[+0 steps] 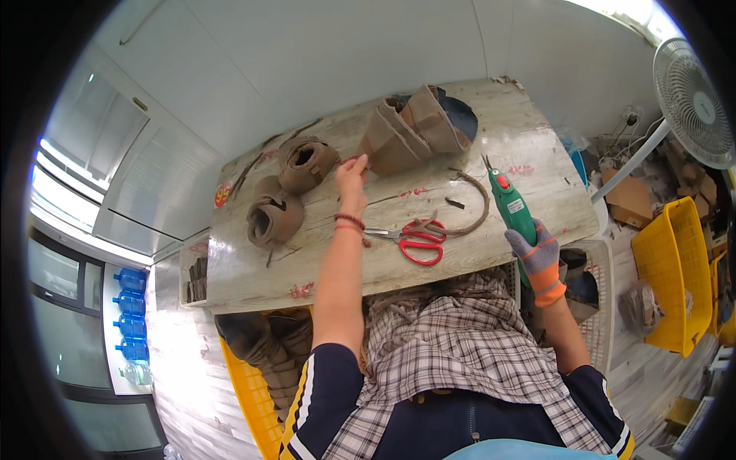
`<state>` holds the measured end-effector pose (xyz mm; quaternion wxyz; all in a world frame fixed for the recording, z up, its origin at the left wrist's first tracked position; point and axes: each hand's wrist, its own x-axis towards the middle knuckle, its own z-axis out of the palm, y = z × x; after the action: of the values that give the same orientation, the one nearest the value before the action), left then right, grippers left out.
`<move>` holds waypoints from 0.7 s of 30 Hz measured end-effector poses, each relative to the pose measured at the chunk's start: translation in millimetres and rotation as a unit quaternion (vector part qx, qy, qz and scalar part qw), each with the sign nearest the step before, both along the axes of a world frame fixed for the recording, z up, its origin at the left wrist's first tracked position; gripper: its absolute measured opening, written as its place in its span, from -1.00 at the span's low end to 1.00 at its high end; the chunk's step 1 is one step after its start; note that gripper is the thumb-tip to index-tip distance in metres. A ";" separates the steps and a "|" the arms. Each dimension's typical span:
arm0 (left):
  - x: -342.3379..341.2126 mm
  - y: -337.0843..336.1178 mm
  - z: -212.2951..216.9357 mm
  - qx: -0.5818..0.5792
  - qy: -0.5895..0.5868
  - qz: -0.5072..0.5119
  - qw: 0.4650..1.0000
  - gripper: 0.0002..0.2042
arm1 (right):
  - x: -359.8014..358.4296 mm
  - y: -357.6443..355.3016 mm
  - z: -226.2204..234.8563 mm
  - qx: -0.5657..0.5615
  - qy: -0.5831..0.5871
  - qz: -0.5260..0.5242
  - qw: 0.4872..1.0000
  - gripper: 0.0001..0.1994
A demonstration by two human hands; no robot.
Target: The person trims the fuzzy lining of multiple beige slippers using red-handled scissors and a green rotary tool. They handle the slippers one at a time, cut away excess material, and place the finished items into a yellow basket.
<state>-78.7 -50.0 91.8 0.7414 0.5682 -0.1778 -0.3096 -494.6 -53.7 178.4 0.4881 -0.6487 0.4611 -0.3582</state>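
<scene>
My left hand (352, 178) reaches out over the wooden table (537, 153), fingers together and empty, close to a stack of brown shoe uppers (418, 126). A red bracelet circles that wrist. My right hand (538, 257), in a grey and orange glove, grips a green electric cutter (512, 205) at the table's right front, blade pointing away from me. Red-handled scissors (414, 241) lie on the table between my hands, beside a curved brown strip (471, 211).
Two curled brown uppers (305, 162) (273, 217) lie left on the table. A yellow crate (249, 391) of brown pieces sits at my lower left, another yellow crate (675, 268) and a white fan (694, 100) at right. Blue water bottles (130, 322) stand far left.
</scene>
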 end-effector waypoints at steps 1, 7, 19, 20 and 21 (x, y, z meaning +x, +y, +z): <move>-5.3 -14.4 -2.6 0.007 0.021 0.014 1.000 -0.78 | -1.8 -1.0 -1.3 -0.004 0.012 -0.003 1.000 -0.57; -27.7 -51.3 8.6 0.051 0.216 -0.051 0.974 -0.72 | -4.0 2.2 -12.4 -0.012 0.037 -0.009 0.999 -0.56; -52.5 -32.5 68.7 -0.091 -0.283 -0.055 0.953 -0.78 | -1.4 0.9 3.0 -0.024 0.078 -0.002 0.997 -0.49; -43.8 -26.8 74.4 -0.050 -0.424 -0.003 0.904 -0.78 | -0.4 0.2 3.2 -0.031 0.078 0.002 0.996 -0.48; -40.2 -22.5 80.9 -0.008 -0.553 0.048 0.832 -0.78 | 0.2 -1.1 2.3 -0.038 0.078 0.005 0.996 -0.48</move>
<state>-118.8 -72.5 172.7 0.5374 0.6466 -0.5332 0.0939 -494.4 -54.8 180.7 0.4275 -0.6950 0.4807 -0.3211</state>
